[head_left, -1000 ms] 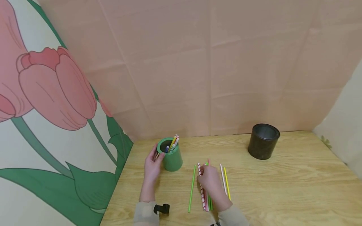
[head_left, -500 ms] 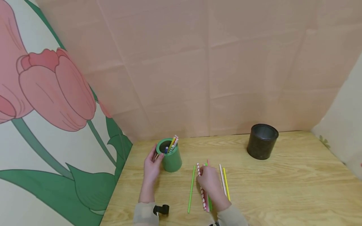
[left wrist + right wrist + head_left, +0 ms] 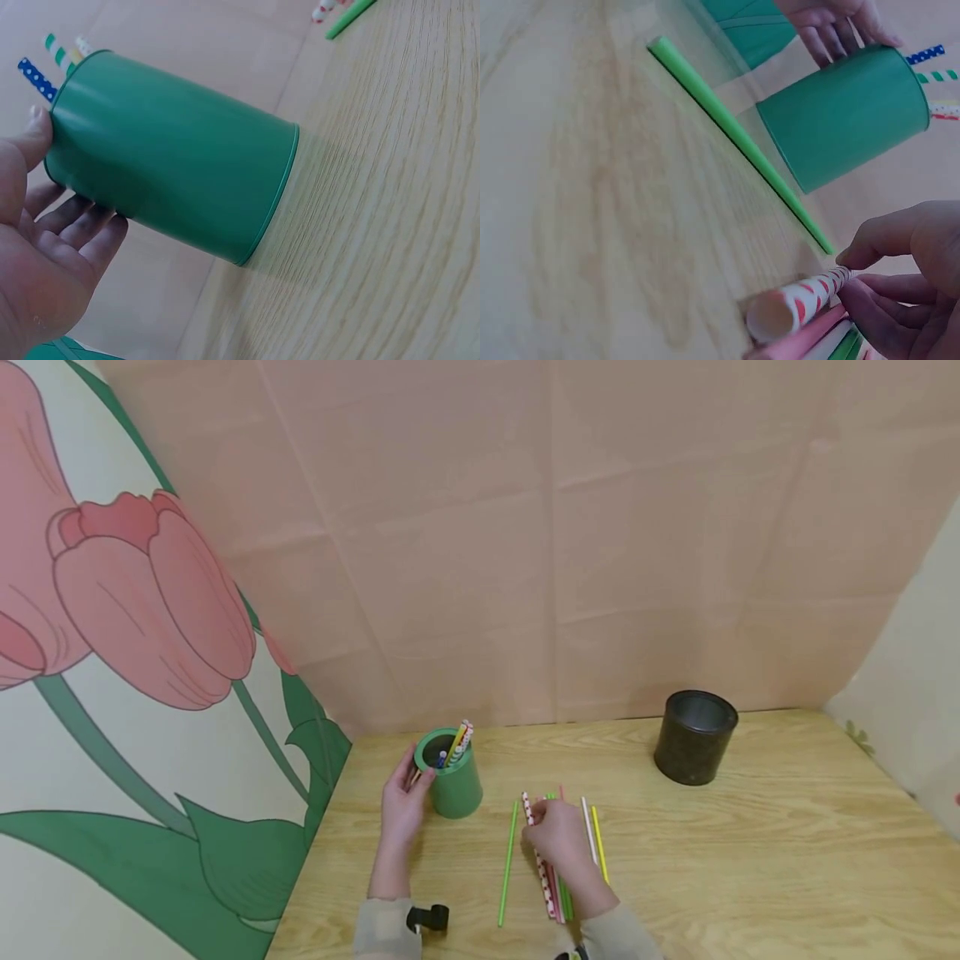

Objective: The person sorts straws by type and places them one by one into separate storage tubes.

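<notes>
My left hand (image 3: 403,810) holds a green can (image 3: 456,789) near its rim, thumb at the edge and fingers against the side. Paper straws stand in the can, among them a blue one with white dots (image 3: 36,79) and a green-and-white striped one (image 3: 58,54). My right hand (image 3: 558,835) pinches a white straw with red marks (image 3: 802,304) between thumb and fingers. Beneath and beside that straw lie a pink straw (image 3: 799,337) and green straws (image 3: 566,902), partly hidden by the hand.
A lone green straw (image 3: 507,864) lies on the wood-grain table (image 3: 787,860) between the hands. Right of my right hand lie a white straw (image 3: 590,827) and a yellow straw (image 3: 601,843). A black can (image 3: 696,739) stands at the back right, before the pink backdrop (image 3: 480,568).
The lower end of the red-marked straw has swung slightly right in my right hand. The pink and green straws beside it have shifted right too. My left hand stays on the green can.
</notes>
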`<state>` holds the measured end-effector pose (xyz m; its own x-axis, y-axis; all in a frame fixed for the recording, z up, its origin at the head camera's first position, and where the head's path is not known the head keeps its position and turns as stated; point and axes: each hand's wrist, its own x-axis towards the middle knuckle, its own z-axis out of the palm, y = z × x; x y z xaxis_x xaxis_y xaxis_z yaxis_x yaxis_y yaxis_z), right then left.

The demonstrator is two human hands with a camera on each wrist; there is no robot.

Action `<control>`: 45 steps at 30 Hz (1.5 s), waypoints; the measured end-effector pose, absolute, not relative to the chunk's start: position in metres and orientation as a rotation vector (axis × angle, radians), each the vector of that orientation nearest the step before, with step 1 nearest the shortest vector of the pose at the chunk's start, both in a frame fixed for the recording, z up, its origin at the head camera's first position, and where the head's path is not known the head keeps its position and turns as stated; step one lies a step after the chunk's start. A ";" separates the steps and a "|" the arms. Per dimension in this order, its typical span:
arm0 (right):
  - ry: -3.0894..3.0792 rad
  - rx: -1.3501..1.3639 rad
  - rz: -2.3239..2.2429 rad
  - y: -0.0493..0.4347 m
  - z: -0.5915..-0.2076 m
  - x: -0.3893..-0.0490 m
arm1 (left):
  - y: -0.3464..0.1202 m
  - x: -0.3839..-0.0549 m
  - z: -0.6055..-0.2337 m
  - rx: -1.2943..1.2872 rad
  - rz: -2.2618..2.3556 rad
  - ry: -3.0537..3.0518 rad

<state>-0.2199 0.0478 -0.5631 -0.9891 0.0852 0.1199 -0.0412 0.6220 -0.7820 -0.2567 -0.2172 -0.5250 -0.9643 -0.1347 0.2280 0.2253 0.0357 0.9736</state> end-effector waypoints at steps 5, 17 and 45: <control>-2.662 -0.068 1.406 0.054 -0.560 -0.221 | -0.218 -0.256 -0.526 -0.100 -2.006 -2.055; -2.370 -0.143 2.187 0.075 -0.537 -0.222 | -0.218 -0.256 -0.523 -0.059 -2.030 -2.043; -1.321 -0.047 2.477 0.056 -0.459 -0.239 | -0.216 -0.258 -0.525 -0.102 -2.005 -2.051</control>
